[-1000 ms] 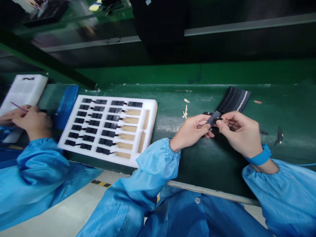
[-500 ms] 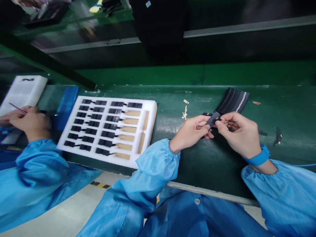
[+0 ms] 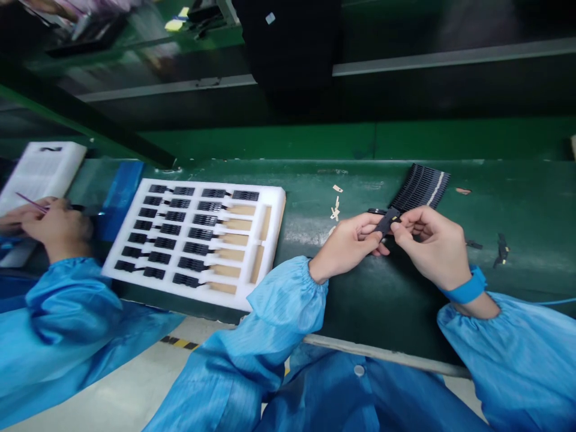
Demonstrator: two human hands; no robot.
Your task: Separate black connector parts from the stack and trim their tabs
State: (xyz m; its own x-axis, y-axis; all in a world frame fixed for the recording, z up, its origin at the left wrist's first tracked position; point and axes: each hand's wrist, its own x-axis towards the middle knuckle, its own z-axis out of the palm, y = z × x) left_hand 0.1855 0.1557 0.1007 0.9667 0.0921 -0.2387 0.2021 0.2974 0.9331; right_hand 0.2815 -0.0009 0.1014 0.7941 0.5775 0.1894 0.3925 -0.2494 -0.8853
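Between my two hands, over the green bench, is a small flat black part (image 3: 387, 221). My left hand (image 3: 348, 243) is closed on its lower end. The bent fingers of my right hand (image 3: 434, 243) pinch at its upper right end; whether they hold anything else I cannot make out. Just behind my hands lies a fanned row of thin black strips (image 3: 423, 185) with a pale line across it. A white foam tray (image 3: 270, 240) left of my left hand holds rows of black parts in its slots.
Small pale pieces (image 3: 335, 211) lie left of the black row. Loose black parts (image 3: 502, 249) and a brownish scrap (image 3: 463, 191) are on the right. At far left a co-worker's hands (image 3: 56, 225) hold a thin purple tool beside a blue strip (image 3: 121, 192).
The black part has turned slightly between my fingers, and my hands stay nearly in place. The view has shifted a little.
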